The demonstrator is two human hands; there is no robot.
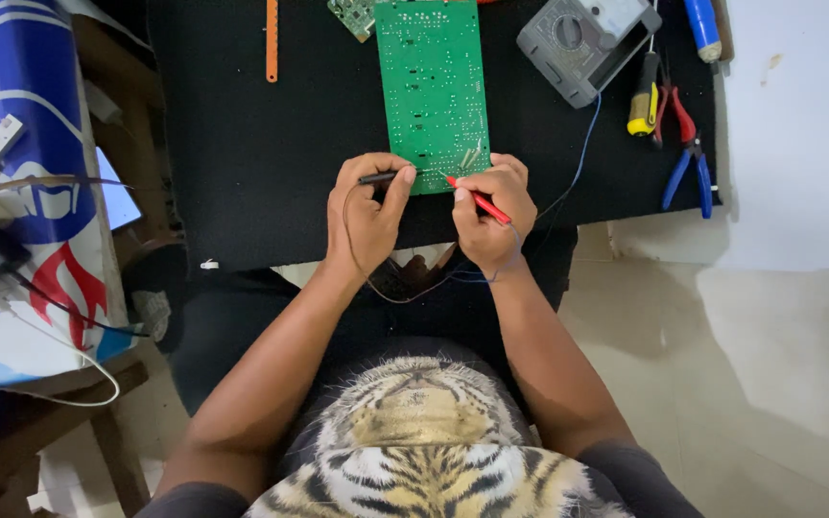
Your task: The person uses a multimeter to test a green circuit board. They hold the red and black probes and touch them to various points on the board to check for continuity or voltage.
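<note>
View: we look down from our head onto a black mat (242, 144) on a work table, with our two bare forearms reaching forward.
Circuit board: a green circuit board (432, 77) lies flat on the mat, solder side up, its near edge just ahead of our knuckles.
Left hand: our left hand (368, 216) is closed in a pen-like pinch around a black probe (381, 177), which lies nearly level and points right toward the board's near edge.
Right hand: our right hand (491, 216) is closed the same way around a red probe (477, 200), whose tip slants up-left onto the board's near edge.
Leads: thin wires trail from both probes back over our lap; a blue wire (582, 153) runs up toward the grey multimeter (582, 38) at the far right.
Handling: we judge the probes light, stiff and slim, best held by their plastic barrels; the board looks thin, rigid and fragile, best taken by its edges.
Nearby: blue-handled pliers (688, 158) and a yellow-and-black screwdriver (643, 96) lie right of the board, well apart from both hands.
</note>
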